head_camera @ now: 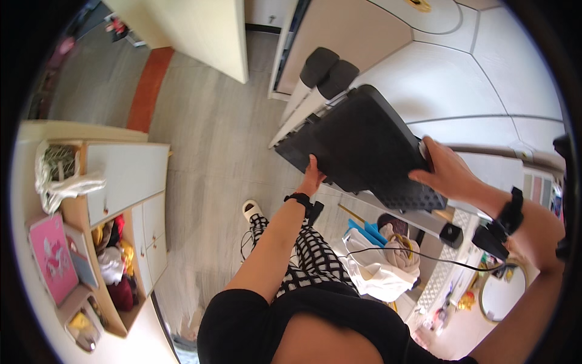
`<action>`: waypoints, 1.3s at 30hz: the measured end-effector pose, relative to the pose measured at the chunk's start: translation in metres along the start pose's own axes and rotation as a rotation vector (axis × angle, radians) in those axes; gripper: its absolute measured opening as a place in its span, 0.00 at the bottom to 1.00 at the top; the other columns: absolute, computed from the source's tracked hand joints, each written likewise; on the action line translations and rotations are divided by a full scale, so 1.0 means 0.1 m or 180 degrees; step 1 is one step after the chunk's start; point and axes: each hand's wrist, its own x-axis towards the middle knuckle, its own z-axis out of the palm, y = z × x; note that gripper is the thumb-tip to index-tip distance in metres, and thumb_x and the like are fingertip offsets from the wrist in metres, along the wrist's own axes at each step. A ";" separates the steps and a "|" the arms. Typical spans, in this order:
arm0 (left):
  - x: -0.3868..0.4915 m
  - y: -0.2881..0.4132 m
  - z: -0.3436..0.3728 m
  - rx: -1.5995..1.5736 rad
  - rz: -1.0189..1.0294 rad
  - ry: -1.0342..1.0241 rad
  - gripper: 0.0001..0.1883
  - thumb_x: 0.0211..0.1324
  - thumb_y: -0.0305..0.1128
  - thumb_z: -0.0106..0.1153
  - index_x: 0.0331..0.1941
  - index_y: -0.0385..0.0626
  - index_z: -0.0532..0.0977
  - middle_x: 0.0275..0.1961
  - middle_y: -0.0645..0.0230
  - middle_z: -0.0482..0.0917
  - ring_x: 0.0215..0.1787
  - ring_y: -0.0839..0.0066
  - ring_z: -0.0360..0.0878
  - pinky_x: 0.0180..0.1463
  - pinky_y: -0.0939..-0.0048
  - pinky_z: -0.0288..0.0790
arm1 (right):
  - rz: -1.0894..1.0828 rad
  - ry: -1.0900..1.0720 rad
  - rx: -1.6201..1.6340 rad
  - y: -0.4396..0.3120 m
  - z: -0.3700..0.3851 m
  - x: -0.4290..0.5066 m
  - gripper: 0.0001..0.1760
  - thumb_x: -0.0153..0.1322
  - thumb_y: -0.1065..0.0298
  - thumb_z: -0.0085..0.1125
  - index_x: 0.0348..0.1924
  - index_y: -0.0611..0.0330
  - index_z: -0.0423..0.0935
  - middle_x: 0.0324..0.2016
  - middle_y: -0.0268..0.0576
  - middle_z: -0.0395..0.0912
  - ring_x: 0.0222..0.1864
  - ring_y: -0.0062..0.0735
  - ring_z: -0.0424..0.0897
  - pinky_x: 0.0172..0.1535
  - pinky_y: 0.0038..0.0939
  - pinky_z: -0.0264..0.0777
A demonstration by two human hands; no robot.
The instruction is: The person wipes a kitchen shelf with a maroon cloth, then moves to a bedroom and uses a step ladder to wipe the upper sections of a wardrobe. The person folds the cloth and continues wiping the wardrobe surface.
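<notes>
A large black plastic panel (363,145), tilted in front of me, has a patch of dimples or holes at its lower right corner. My left hand (312,178) grips its near left edge with the thumb on top. At its right edge my right hand (443,170) holds on, thumb over the face and fingers partly hidden behind. Two white tubes (298,109) with black end caps (328,73) lie beyond the panel, close beside it. A grey bar with another black end cap (451,234) runs beneath. Whether these parts join the panel is hidden.
A white fabric bundle (379,268) and a blue item (367,233) lie by my right leg. A dark cable (423,255) crosses toward my right wrist. White wall panels rise at upper right, a cabinet (127,177) stands left, and a door (204,36) hangs ajar ahead.
</notes>
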 end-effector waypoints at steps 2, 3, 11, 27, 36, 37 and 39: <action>0.05 0.05 0.05 0.0018 -0.0047 -0.0221 0.42 0.59 0.75 0.44 0.62 0.52 0.67 0.55 0.74 0.79 0.51 0.78 0.77 0.48 0.73 0.74 | 0.0341 0.0563 -0.0015 -0.07 0.09 -0.01 0.24 0.67 0.56 0.68 0.42 0.62 0.65 0.37 0.53 0.73 0.40 0.52 0.75 0.43 0.43 0.67; 0.08 0.07 0.10 -0.0035 0.0044 -0.0351 0.42 0.58 0.75 0.44 0.63 0.51 0.67 0.55 0.73 0.78 0.51 0.78 0.77 0.49 0.73 0.74 | 0.0495 0.0832 -0.0026 -0.09 0.13 -0.01 0.24 0.68 0.56 0.68 0.42 0.62 0.65 0.38 0.52 0.73 0.40 0.52 0.75 0.43 0.43 0.67; 0.01 -0.01 0.00 -0.0114 -0.0032 -0.0334 0.47 0.55 0.76 0.47 0.66 0.49 0.62 0.62 0.70 0.73 0.58 0.74 0.74 0.57 0.69 0.71 | 0.0746 0.1589 0.0073 -0.34 0.43 -0.17 0.27 0.63 0.53 0.73 0.42 0.59 0.66 0.34 0.44 0.73 0.37 0.43 0.74 0.40 0.40 0.67; -1.13 -0.16 -0.49 0.0302 -0.0148 0.0612 0.50 0.51 0.80 0.48 0.65 0.49 0.63 0.59 0.74 0.74 0.54 0.76 0.72 0.50 0.67 0.70 | 0.0288 0.0879 0.0898 -0.32 0.73 -0.08 0.30 0.59 0.52 0.77 0.39 0.60 0.67 0.28 0.42 0.68 0.31 0.39 0.68 0.36 0.36 0.64; -1.27 -0.14 -0.66 0.0008 -0.0032 0.0853 0.52 0.50 0.78 0.52 0.67 0.48 0.60 0.62 0.66 0.72 0.58 0.69 0.74 0.54 0.63 0.76 | -0.0487 0.0763 0.0916 -0.29 0.55 0.37 0.29 0.58 0.49 0.74 0.32 0.62 0.69 0.24 0.47 0.72 0.27 0.45 0.70 0.34 0.39 0.64; -1.24 -0.16 -0.68 -0.0017 -0.0056 0.1012 0.51 0.51 0.78 0.51 0.66 0.48 0.61 0.60 0.66 0.73 0.57 0.69 0.74 0.53 0.64 0.76 | -0.0495 0.0690 0.0855 -0.33 0.53 0.37 0.29 0.58 0.48 0.74 0.33 0.62 0.70 0.24 0.47 0.73 0.28 0.46 0.71 0.34 0.39 0.65; -1.21 -0.20 -0.78 0.0012 -0.0084 0.1196 0.49 0.53 0.77 0.50 0.65 0.48 0.63 0.57 0.66 0.75 0.54 0.71 0.76 0.50 0.65 0.76 | -0.0492 0.0751 0.0678 -0.38 0.55 0.29 0.28 0.57 0.48 0.74 0.33 0.62 0.71 0.25 0.48 0.75 0.30 0.48 0.74 0.34 0.41 0.66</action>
